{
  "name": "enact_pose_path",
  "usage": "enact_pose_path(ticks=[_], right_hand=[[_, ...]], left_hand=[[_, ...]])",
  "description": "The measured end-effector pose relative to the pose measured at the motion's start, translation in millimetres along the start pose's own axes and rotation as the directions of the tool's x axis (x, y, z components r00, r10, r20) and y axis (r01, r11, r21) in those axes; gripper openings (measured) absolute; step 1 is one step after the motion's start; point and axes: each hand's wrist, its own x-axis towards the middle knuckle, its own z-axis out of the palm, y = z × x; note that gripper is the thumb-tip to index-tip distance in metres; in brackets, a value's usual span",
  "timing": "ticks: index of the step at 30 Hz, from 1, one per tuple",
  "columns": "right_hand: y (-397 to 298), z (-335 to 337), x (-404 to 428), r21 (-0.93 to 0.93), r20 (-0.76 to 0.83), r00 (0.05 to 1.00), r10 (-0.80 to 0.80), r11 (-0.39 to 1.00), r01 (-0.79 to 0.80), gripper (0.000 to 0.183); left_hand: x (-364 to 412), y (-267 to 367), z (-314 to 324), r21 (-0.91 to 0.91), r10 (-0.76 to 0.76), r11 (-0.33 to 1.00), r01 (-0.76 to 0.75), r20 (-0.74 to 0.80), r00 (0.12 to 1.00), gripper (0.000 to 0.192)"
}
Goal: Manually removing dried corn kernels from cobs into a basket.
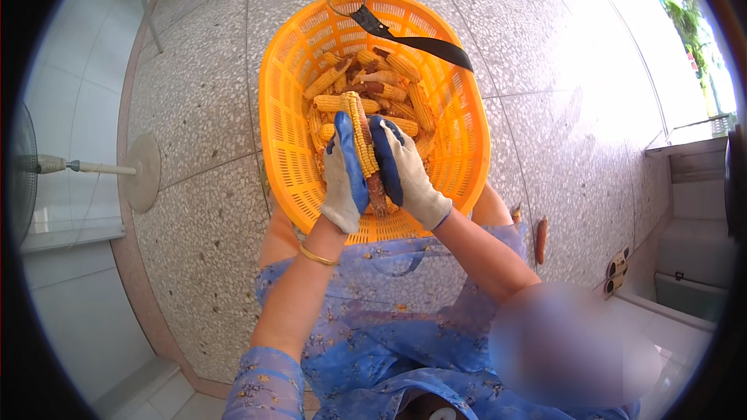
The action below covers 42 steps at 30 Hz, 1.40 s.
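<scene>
Between my two gloved hands is a partly shelled corn cob [363,139], held over an orange plastic basket [287,146]. Rows of yellow kernels remain along its left side, while its right side and lower end show bare reddish cob. My left hand [343,178], in a white knit glove with a blue coated palm, grips the cob from the left. My right hand [409,175], gloved alike, presses on it from the right. Below them in the basket lie several yellow ears of corn [421,106], some with brown bare parts. The basket's bottom is mostly hidden.
A black strap [429,45] hangs from a metal ring on the basket's far rim. On the speckled floor [198,227] at right lies a bare reddish cob [542,240]. A pedestal fan's round base [143,172] stands at left. Patterned slippers [616,271] sit at lower right.
</scene>
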Motion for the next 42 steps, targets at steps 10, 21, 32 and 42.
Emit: enact_pose_path(ticks=[10,21,32,42], right_hand=[[-29.4,-3.5,21.8,0.663,0.435,0.725,0.534,0.354,-0.660,0.041],[-44.9,-12.3,25.4,0.672,0.326,0.871,0.368,0.558,-0.487,0.045],[-40.2,-5.0,24.4,0.731,0.474,0.752,0.459,0.270,-0.626,0.048],[-28.7,-3.4,18.4,0.762,0.467,0.760,0.453,0.231,-0.605,0.046]], left_hand=[[-3.1,13.2,-3.9,-0.521,-0.279,0.825,0.219,-0.039,0.960,0.038],[-1.7,12.2,-16.2,-0.041,-0.097,0.995,0.094,-0.083,0.992,0.044],[-3.0,3.9,-16.0,-0.050,-0.006,0.999,0.002,-0.086,0.996,0.050],[-1.5,9.9,-17.6,0.066,0.089,0.994,-0.087,-0.040,0.995,0.046]])
